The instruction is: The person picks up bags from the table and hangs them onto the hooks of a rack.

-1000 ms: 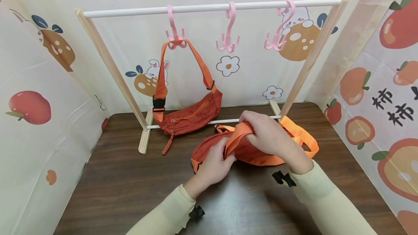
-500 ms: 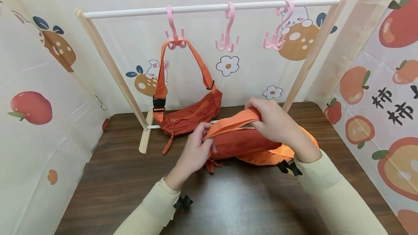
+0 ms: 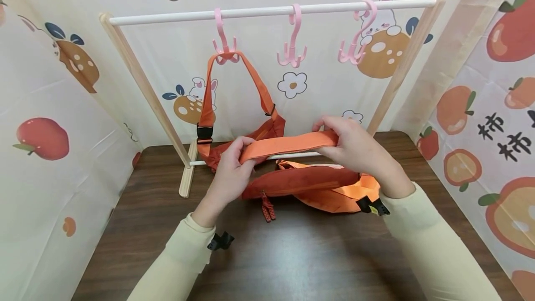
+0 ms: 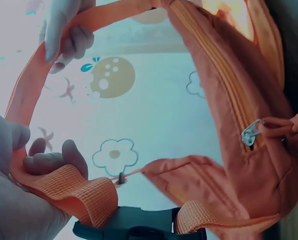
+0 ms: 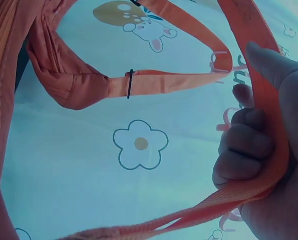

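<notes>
Dark wood-look surface (image 3: 146, 231), fruit-print backdrop (image 3: 167, 59) behind. L hand (image 3: 229, 171) grips one end of the wide orange strap (image 3: 288, 146), fingers curled round it; R hand (image 3: 353, 147) grips the same strap further right, also curled. Stretch btwn them is approx level. Rust-red bag (image 3: 301, 183) is on that strap, just below the hands, its tassels (image 3: 268, 209) hanging at the front. Black buckle (image 4: 138, 222) looks clipped, near the L hand in the L wrist view.

Further out: bright orange fabric (image 3: 330, 203) on the surface behind the bag, then another bag (image 3: 273, 128) hung by its strap from the L pink hook (image 3: 225, 48). Mid hook (image 3: 292, 43) & R hook (image 3: 355, 45) are on the same white rail (image 3: 259, 12), nothing on either.

Step in hand, I'd judge: holding the strap up & spread as a loop. Next move prob. calls for an even two-hand grip so the loop stays open & untwisted.

Hard to see: whether the held bag touches the surface; its R end, behind the R hand & wrist; part of the hung bag, covered by the strap. Wrist views cut off both hands.
</notes>
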Demonstrator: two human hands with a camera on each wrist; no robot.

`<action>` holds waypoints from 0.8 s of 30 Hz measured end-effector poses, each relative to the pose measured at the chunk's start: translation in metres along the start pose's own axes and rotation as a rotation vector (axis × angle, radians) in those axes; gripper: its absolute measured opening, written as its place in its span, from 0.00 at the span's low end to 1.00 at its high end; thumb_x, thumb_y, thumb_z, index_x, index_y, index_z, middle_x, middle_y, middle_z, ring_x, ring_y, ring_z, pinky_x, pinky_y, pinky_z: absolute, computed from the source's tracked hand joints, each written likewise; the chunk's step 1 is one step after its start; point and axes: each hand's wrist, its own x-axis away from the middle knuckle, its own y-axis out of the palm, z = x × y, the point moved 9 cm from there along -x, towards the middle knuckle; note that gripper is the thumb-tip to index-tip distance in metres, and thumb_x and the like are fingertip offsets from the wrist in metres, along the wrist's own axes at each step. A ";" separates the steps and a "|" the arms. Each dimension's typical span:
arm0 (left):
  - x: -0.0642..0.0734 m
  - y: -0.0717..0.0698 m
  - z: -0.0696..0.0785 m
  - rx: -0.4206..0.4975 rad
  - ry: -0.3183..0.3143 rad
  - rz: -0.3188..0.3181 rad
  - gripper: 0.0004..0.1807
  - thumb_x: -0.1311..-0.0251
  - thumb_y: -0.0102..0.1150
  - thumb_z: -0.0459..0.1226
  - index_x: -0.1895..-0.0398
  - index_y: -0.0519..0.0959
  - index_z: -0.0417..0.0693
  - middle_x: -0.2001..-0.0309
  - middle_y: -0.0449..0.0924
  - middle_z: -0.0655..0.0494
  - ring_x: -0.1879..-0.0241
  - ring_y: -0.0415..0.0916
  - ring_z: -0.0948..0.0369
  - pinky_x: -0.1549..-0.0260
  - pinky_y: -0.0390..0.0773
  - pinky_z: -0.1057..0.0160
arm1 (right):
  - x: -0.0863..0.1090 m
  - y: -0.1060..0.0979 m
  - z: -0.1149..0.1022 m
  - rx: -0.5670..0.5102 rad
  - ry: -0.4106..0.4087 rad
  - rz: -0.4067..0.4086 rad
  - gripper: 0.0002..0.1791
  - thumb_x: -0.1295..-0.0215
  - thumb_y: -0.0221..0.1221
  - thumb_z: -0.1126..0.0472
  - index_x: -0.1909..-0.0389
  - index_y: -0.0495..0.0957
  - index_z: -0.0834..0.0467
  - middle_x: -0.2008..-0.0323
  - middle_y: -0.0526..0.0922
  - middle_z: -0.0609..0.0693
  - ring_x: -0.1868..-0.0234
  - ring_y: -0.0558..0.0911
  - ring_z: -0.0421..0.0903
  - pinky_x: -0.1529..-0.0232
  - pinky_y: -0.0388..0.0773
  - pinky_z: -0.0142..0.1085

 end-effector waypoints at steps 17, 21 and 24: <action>-0.036 -0.023 0.061 -0.136 0.241 0.069 0.19 0.33 0.73 0.41 0.41 0.83 0.50 0.67 0.80 0.56 0.69 0.71 0.58 0.68 0.71 0.57 | -0.021 -0.031 -0.014 -0.071 -0.168 0.144 0.16 0.36 0.74 0.66 0.49 0.89 0.52 0.69 0.81 0.41 0.74 0.70 0.42 0.71 0.64 0.35; -0.047 -0.026 0.078 -0.135 0.275 0.080 0.19 0.30 0.70 0.42 0.38 0.82 0.51 0.66 0.79 0.56 0.68 0.72 0.58 0.68 0.71 0.58 | -0.033 -0.039 -0.021 -0.052 -0.158 0.197 0.13 0.33 0.73 0.65 0.50 0.89 0.54 0.73 0.79 0.42 0.75 0.68 0.42 0.71 0.63 0.36; -0.056 -0.029 0.088 -0.135 0.295 0.085 0.21 0.29 0.69 0.41 0.36 0.81 0.50 0.64 0.79 0.56 0.67 0.73 0.59 0.68 0.74 0.58 | -0.042 -0.046 -0.023 -0.037 -0.132 0.241 0.11 0.31 0.71 0.64 0.49 0.89 0.54 0.71 0.82 0.43 0.75 0.68 0.43 0.71 0.63 0.36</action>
